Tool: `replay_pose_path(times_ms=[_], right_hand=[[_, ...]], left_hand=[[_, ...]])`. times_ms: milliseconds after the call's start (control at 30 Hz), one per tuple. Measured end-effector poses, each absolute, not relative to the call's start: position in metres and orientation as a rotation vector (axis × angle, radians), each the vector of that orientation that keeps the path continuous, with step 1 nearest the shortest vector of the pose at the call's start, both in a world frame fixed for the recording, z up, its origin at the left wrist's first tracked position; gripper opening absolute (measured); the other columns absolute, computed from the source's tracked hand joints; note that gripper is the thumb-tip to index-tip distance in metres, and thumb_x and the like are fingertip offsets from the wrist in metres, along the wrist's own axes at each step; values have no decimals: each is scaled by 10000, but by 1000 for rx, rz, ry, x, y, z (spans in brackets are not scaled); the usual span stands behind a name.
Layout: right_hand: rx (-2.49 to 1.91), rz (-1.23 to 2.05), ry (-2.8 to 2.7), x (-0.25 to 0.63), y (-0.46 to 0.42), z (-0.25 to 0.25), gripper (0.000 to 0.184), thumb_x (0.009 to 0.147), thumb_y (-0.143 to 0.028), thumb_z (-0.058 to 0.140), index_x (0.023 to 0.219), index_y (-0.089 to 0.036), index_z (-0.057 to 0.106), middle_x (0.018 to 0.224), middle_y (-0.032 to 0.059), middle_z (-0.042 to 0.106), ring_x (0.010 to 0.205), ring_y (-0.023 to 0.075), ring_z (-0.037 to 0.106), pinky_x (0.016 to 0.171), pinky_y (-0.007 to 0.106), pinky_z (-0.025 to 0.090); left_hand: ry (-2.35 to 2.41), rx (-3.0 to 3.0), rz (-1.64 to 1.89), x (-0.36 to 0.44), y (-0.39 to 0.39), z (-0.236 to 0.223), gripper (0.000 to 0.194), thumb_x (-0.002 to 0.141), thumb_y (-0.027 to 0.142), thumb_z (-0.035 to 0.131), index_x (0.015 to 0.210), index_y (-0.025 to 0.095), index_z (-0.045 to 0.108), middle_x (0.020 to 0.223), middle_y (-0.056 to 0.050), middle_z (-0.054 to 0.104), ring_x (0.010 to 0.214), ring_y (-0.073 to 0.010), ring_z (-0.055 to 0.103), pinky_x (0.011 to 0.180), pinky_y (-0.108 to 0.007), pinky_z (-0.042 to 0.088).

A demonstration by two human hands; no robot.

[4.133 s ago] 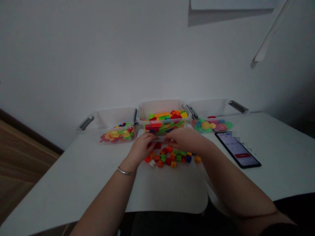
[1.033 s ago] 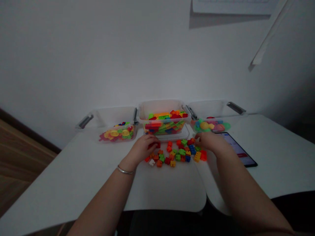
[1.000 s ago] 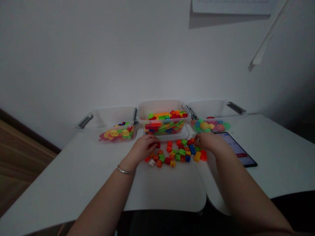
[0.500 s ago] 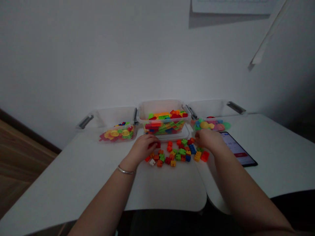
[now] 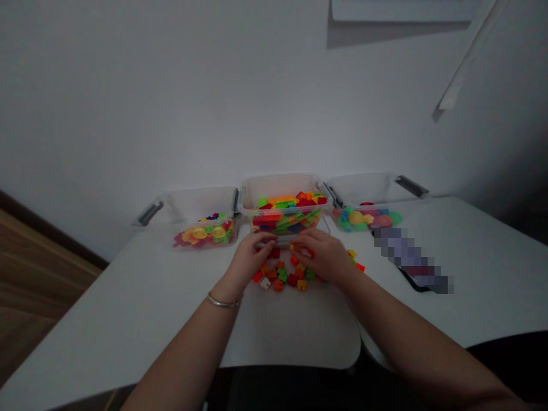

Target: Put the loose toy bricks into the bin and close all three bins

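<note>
Plastic blocks (image 5: 281,275) sit before box (image 5: 278,185), seemingly for easy reach; right hand (image 5: 324,256) pinches yellow piece (image 5: 293,247); left hand (image 5: 249,256) curled, finger grip unclear.

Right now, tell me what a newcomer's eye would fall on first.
Most likely the bright small bricks scattered on the white table, with the left hand at their left edge and the right hand over their right part. Just behind stands the middle clear bin, heaped with mostly red, yellow and green blocks. A silver bracelet around the left wrist and the phone lying at the right, largely pixelated, might catch the eye next.
</note>
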State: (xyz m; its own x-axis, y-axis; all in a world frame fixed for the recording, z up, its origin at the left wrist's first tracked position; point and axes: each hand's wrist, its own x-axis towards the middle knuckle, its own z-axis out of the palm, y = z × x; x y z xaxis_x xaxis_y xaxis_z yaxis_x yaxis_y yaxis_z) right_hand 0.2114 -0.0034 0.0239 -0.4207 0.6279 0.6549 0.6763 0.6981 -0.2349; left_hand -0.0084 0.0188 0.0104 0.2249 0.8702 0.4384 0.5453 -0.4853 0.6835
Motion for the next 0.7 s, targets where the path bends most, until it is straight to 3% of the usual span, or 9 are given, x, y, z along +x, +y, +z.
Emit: replay_pose_path(times_ms=[233,433,567,700], right_hand=[[-900,-126,-2082,193,-14,14,85,883,-252,599,939,-225,658,926,69,715,849,188,675,747,308,545],[-849,-126,-2083,195,-14,12,132,897,-235,571,994,-233,661,973,77,704,883,196,668,775,334,559],[-841,-135,-2074,197,-15,13,225,892,-235,569,1102,-226,650,1040,92,700,949,213,659,832,370,560],[-829,-83,-2084,200,-14,10,207,891,-208,562,1068,-241,663,1048,79,702,970,209,651,868,380,551]], left_hand=[[1111,2359,1082,0,2,23,125,842,285,665,914,207,728,853,-51,692,845,-191,630,791,-335,527],[1105,2425,1142,5,1,21,118,874,288,624,894,210,710,823,-45,673,798,-177,618,738,-316,521],[1237,2483,1432,-13,3,29,135,906,284,577,918,212,690,884,-55,694,889,-195,615,825,-344,511],[1814,2309,1913,-55,9,42,193,895,308,592,1023,198,686,923,-76,681,969,-238,577,936,-416,447]])
